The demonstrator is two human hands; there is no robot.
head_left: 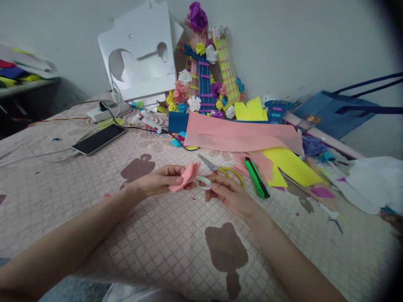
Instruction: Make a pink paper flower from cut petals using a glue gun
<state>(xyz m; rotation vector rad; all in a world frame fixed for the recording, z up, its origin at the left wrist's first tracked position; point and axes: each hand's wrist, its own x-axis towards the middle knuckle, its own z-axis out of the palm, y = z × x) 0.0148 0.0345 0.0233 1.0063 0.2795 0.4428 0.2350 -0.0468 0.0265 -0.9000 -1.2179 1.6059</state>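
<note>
My left hand (165, 180) pinches a small stack of folded pink paper (189, 173), its layers fanned out at the upper edge. Close beside it, my right hand (231, 193) has its fingertips closed on a curved, white, loop-shaped piece (204, 181). One end of that piece reaches the pink paper; whether it is a tool's handle or a strip I cannot tell. Just beyond my hands lie scissors (231, 171) with yellow handles. To their right rests a green utility knife (257, 178).
A long pink sheet (239, 134) lies behind the tools, beside yellow paper (292, 165). A phone (100, 139), a glue gun (147, 121) and a power strip (107, 110) with cables occupy the left. Paper-flowered toy guitars (206, 84) lean against the wall near white foam (141, 50).
</note>
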